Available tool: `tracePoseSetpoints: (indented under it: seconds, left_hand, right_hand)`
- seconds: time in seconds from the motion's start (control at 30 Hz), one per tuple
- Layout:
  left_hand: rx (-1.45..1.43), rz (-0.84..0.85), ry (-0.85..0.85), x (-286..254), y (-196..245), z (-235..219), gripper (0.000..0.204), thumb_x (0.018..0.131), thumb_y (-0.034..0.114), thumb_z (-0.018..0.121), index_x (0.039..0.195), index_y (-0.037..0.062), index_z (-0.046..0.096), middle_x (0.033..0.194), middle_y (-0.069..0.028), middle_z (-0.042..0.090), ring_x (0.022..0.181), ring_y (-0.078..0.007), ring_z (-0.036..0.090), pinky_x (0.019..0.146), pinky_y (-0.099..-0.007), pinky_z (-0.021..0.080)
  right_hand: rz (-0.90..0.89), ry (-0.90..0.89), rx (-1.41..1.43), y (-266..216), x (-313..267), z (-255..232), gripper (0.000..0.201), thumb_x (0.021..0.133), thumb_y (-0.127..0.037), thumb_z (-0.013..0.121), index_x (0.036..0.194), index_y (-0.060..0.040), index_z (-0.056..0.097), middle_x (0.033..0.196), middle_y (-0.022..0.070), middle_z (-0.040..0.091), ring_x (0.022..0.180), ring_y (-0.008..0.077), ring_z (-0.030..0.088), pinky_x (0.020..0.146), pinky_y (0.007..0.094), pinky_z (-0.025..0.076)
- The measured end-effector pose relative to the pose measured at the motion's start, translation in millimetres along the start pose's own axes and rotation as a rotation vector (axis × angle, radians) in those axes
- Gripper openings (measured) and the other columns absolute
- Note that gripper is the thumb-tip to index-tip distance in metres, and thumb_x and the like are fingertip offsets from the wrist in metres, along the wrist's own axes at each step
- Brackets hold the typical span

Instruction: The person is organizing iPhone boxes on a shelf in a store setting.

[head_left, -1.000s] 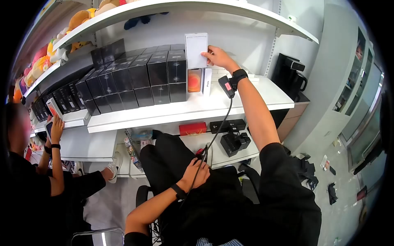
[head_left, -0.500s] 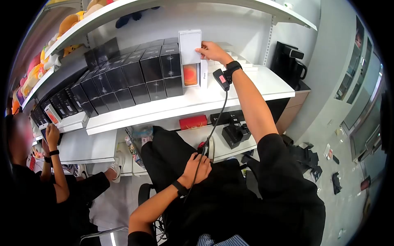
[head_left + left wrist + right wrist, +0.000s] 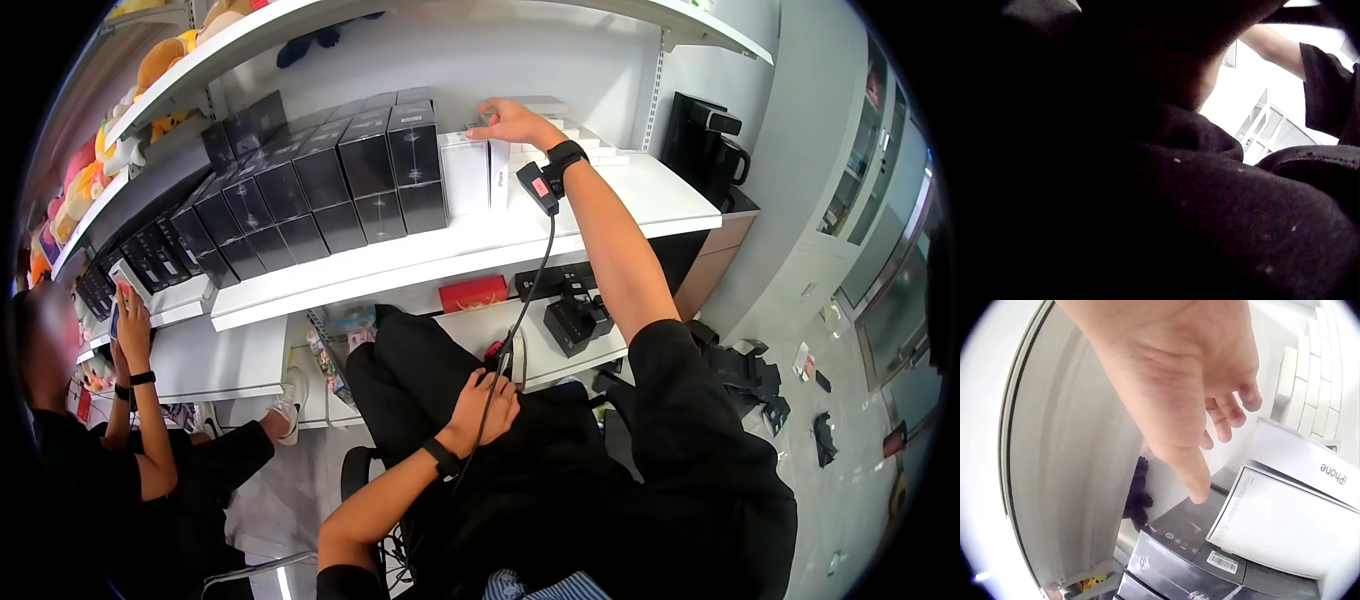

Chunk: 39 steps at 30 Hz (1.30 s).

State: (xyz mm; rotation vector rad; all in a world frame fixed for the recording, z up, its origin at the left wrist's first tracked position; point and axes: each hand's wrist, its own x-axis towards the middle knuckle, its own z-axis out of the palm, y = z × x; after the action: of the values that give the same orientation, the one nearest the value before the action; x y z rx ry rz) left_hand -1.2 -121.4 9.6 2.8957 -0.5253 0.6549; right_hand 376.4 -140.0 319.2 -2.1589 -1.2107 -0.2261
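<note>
A plain white phone box (image 3: 465, 182) stands upright on the white shelf, close beside the stacked black boxes (image 3: 362, 165). A second white box (image 3: 1307, 455), marked iPhone on its narrow side, stands right next to it. My right hand (image 3: 512, 124) is just over the top of these two, thumb and fingers spread apart with nothing between them in the right wrist view. My left hand (image 3: 482, 412) rests on my lap, fingers relaxed, with a black cable (image 3: 515, 325) running across it. The left wrist view is mostly dark cloth (image 3: 1241, 212).
White boxes (image 3: 585, 148) are stacked behind my right hand. An upper shelf (image 3: 480, 15) overhangs. A black coffee machine (image 3: 700, 140) stands at the right. Below are a red box (image 3: 473, 293) and black equipment (image 3: 578, 325). Another person (image 3: 140, 340) sits at the left.
The plain white box has come down from above the orange-pictured box and now covers that picture. My right hand has let go of it. My left hand has stayed on my lap.
</note>
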Motion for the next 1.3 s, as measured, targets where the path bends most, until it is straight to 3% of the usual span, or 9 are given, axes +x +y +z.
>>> tracePoseSetpoints:
  seconds: [0.17,0.37,0.4,0.57,0.6,0.73,1.07,1.2,1.3]
  left_hand:
    - [0.012,0.000,0.001,0.5,1.9,-4.8,0.020,0.093,0.023,0.059,0.098,0.0058,0.069,0.100,-0.0096,0.068,0.102,-0.0270,0.064,0.105,-0.0448,0.042]
    - [-0.015,-0.001,0.016,-1.3,-2.9,6.8,0.020,0.094,0.023,0.058,0.098,0.0055,0.068,0.101,-0.0101,0.068,0.103,-0.0278,0.064,0.105,-0.0454,0.041]
    - [-0.024,-0.004,0.019,-0.8,-3.8,8.0,0.020,0.094,0.023,0.058,0.099,0.0055,0.068,0.101,-0.0103,0.068,0.104,-0.0281,0.064,0.106,-0.0456,0.041]
    - [0.057,0.032,0.036,-4.4,-2.9,8.4,0.022,0.095,0.024,0.058,0.101,0.0053,0.068,0.103,-0.0130,0.068,0.105,-0.0303,0.064,0.106,-0.0463,0.041]
    - [0.033,0.027,0.037,-2.5,-2.8,5.7,0.022,0.095,0.024,0.058,0.102,0.0052,0.069,0.104,-0.0130,0.068,0.105,-0.0305,0.064,0.106,-0.0464,0.041]
    - [0.025,0.008,0.010,-2.6,-0.1,4.4,0.023,0.095,0.023,0.058,0.104,0.0056,0.069,0.104,-0.0113,0.069,0.108,-0.0304,0.062,0.107,-0.0455,0.040]
    - [0.003,0.015,0.016,-2.6,-1.4,6.5,0.023,0.093,0.022,0.060,0.104,0.0043,0.069,0.104,-0.0107,0.069,0.108,-0.0290,0.062,0.107,-0.0438,0.039]
    - [-0.024,-0.005,0.029,-1.7,-0.2,8.3,0.024,0.092,0.022,0.061,0.104,0.0034,0.070,0.103,-0.0118,0.070,0.108,-0.0283,0.062,0.106,-0.0434,0.039]
    - [-0.037,0.007,0.062,-3.6,-3.1,10.7,0.025,0.091,0.022,0.062,0.105,0.0029,0.071,0.105,-0.0130,0.071,0.109,-0.0280,0.063,0.106,-0.0431,0.040]
  right_hand:
    - [-0.042,0.009,0.021,-5.3,-4.7,-2.6,0.086,0.072,-0.055,0.088,0.135,-0.0022,0.062,0.108,0.0122,0.061,0.104,0.0256,0.062,0.095,0.0375,0.049]
    - [0.053,0.197,0.307,1.4,-32.7,11.1,0.105,0.067,-0.046,0.094,0.148,0.0000,0.047,0.143,0.0244,0.054,0.135,0.0339,0.053,0.109,0.0430,0.045]
    - [0.035,0.146,0.350,8.4,-38.7,15.8,0.115,0.064,-0.045,0.096,0.153,0.0021,0.039,0.153,0.0274,0.043,0.144,0.0348,0.043,0.114,0.0458,0.040]
    - [0.071,-0.010,0.309,46.2,-48.6,54.4,0.111,0.066,-0.043,0.095,0.151,0.0013,0.041,0.137,0.0240,0.060,0.124,0.0334,0.061,0.107,0.0403,0.047]
    - [0.074,-0.024,0.266,39.2,-57.0,54.1,0.090,0.071,-0.041,0.092,0.140,0.0020,0.054,0.122,0.0204,0.070,0.114,0.0305,0.067,0.102,0.0376,0.051]
    - [0.143,0.011,0.097,50.3,-58.1,74.3,0.055,0.079,-0.037,0.085,0.116,0.0002,0.071,0.110,0.0182,0.074,0.106,0.0313,0.070,0.096,0.0394,0.053]
    - [0.107,0.071,0.135,52.2,-66.6,84.2,0.049,0.083,-0.035,0.080,0.113,0.0017,0.068,0.102,0.0234,0.075,0.094,0.0380,0.073,0.087,0.0417,0.057]
    - [0.089,0.097,-0.050,52.9,-85.7,100.7,0.053,0.085,-0.036,0.076,0.115,0.0061,0.064,0.103,0.0304,0.072,0.101,0.0452,0.069,0.090,0.0475,0.055]
    - [0.136,0.255,0.185,50.6,-108.9,121.4,0.051,0.087,-0.036,0.073,0.110,0.0083,0.063,0.102,0.0326,0.070,0.100,0.0475,0.068,0.089,0.0496,0.055]
